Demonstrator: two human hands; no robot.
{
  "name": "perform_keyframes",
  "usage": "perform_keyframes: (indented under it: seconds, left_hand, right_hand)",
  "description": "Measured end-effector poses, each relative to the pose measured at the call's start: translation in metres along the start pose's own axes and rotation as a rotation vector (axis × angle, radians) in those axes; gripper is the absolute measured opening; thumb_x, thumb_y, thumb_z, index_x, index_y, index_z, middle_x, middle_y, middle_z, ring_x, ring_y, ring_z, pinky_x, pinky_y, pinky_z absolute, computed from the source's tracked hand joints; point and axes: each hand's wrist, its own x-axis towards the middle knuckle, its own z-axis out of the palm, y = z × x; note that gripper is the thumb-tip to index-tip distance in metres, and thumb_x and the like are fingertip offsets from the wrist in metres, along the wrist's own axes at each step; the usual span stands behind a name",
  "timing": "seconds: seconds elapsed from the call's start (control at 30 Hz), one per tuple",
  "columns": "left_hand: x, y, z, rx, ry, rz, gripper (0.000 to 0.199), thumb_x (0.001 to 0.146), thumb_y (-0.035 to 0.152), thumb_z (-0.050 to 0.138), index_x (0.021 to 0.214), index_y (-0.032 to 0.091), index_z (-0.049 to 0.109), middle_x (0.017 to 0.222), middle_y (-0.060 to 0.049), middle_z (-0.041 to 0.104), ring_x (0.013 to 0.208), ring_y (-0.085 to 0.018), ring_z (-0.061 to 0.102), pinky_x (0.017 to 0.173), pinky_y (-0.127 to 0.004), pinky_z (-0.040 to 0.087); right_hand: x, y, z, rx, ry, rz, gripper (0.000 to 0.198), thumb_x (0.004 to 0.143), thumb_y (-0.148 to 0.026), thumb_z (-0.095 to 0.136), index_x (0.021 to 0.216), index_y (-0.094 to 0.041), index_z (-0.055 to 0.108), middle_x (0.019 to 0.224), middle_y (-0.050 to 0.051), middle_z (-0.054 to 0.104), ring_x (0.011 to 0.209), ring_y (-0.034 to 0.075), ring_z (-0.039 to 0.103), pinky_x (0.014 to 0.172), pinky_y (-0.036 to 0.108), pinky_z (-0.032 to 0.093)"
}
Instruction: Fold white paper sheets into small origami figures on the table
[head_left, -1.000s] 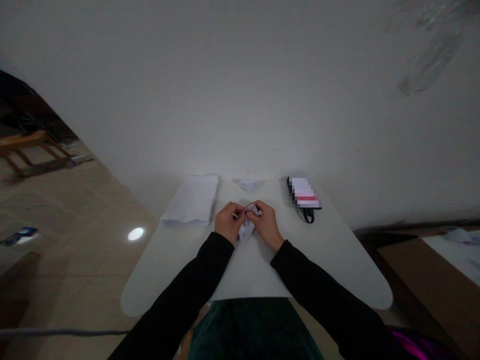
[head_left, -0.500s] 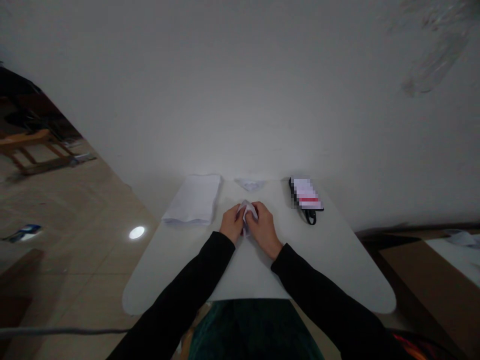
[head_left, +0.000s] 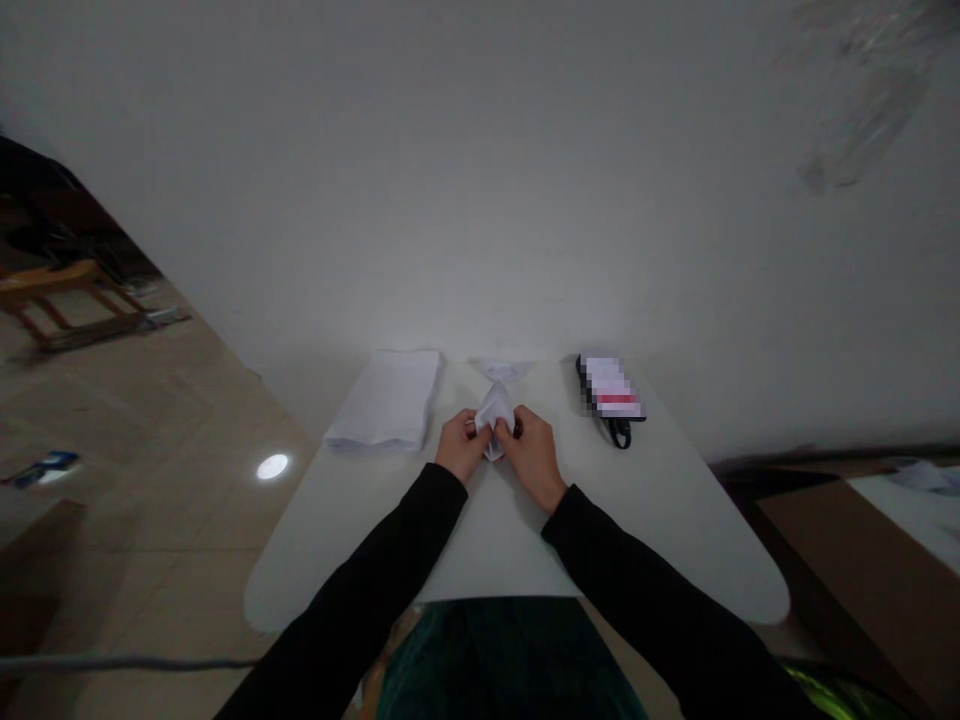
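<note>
The left hand (head_left: 459,446) and the right hand (head_left: 535,455) hold together one small white paper (head_left: 494,403), near the middle of the table (head_left: 630,520), somewhat closer to the far edge. Each grip is narrow: thumb and fingers pinch the paper, one hand at each side, with the thumbs close together on its nearer part. The paper has a pointed tip, which is directed to the far edge. Whether its underside touches the table, I cannot tell.

The step in hand seems to be the shaping of a fold. In my judgement, the next move calls for a steady pinch on both sides and light thumb pressure, because thin paper can crease in a wrong place.

Near the far left corner lies a white pile (head_left: 386,400). At the middle of the far edge is a folded piece (head_left: 507,371), and near the far right corner a phone (head_left: 611,385), its screen blurred.
</note>
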Motion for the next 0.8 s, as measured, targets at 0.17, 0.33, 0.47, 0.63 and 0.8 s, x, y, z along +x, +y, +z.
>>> perform_keyframes:
  seconds: [0.17, 0.33, 0.47, 0.63, 0.8]
  left_hand:
    - [-0.005, 0.000, 0.000, 0.081, 0.038, 0.092, 0.019, 0.067, 0.029, 0.064, 0.075, 0.019, 0.050, 0.051, 0.004, 0.060, 0.038, -0.011, 0.053, 0.038, -0.020, 0.041]
    - [-0.004, -0.001, 0.001, 0.102, 0.062, 0.106, 0.021, 0.066, 0.031, 0.062, 0.074, 0.020, 0.046, 0.052, 0.004, 0.060, 0.038, -0.011, 0.052, 0.038, -0.020, 0.041]
    - [-0.003, 0.000, 0.002, 0.094, 0.090, 0.121, 0.030, 0.062, 0.026, 0.065, 0.079, 0.021, 0.041, 0.057, 0.004, 0.063, 0.039, -0.010, 0.054, 0.039, -0.020, 0.042]
    - [0.004, -0.004, 0.002, 0.041, 0.135, 0.166, 0.056, 0.054, 0.015, 0.069, 0.101, 0.020, 0.041, 0.072, 0.001, 0.067, 0.058, -0.015, 0.064, 0.050, -0.023, 0.051]
    - [0.015, -0.006, 0.001, 0.041, 0.220, 0.154, 0.051, 0.059, 0.013, 0.066, 0.107, 0.016, 0.047, 0.081, -0.004, 0.067, 0.066, -0.016, 0.066, 0.055, -0.024, 0.052]
  right_hand:
    - [-0.001, 0.000, 0.002, -0.042, -0.025, 0.013, 0.021, 0.083, -0.033, 0.051, 0.066, -0.021, 0.045, 0.057, -0.005, 0.046, 0.052, 0.012, 0.043, 0.050, 0.024, 0.026]
    - [-0.001, 0.002, 0.003, -0.064, -0.052, 0.020, 0.020, 0.084, -0.033, 0.050, 0.068, -0.021, 0.045, 0.058, -0.005, 0.046, 0.052, 0.013, 0.043, 0.050, 0.024, 0.024]
    - [0.001, 0.003, 0.004, -0.027, -0.081, 0.023, 0.016, 0.085, -0.030, 0.049, 0.072, -0.020, 0.049, 0.062, -0.003, 0.050, 0.055, 0.013, 0.046, 0.052, 0.025, 0.028]
    - [-0.002, 0.000, 0.000, 0.245, -0.051, 0.017, 0.032, 0.084, -0.027, 0.050, 0.114, -0.017, 0.046, 0.090, 0.003, 0.058, 0.063, 0.014, 0.056, 0.058, 0.027, 0.044]
    - [-0.012, -0.001, -0.013, 0.168, -0.032, -0.195, 0.019, 0.083, -0.027, 0.055, 0.101, -0.021, 0.055, 0.111, 0.010, 0.047, 0.094, 0.020, 0.055, 0.066, 0.030, 0.051]
